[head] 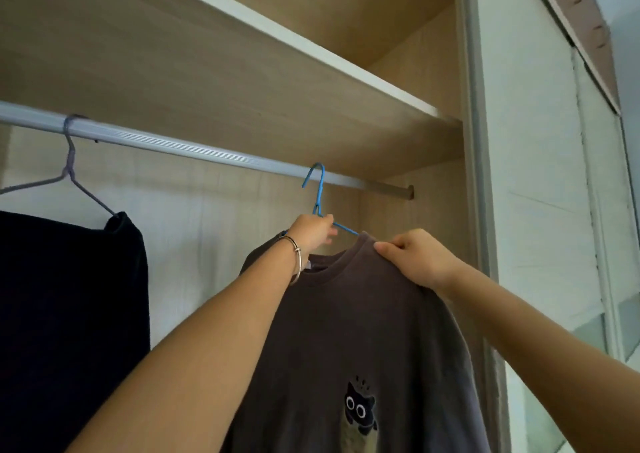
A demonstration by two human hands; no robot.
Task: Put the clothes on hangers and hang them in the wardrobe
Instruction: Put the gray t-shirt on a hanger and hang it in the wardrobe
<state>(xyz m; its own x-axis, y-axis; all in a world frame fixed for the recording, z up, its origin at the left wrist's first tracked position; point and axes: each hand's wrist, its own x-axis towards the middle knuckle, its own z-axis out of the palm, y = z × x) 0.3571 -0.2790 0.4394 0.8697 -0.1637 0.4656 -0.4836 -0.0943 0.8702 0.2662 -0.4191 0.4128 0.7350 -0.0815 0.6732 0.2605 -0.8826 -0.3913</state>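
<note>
1 thin silver metal bangle (297,262) with a small bead on it circles the wrist just below the left hand (313,232). At the right stands a tall white sliding door (533,175) with faint horizontal seams, edged on its left by a grey metal upright strip (476,123). Low on that door is a pale, glossy, glass-like panel (588,345). A pinkish-brown strip of trim (585,26) runs diagonally across the top right corner, with pale blue-grey wall (628,54) beside it.
</note>
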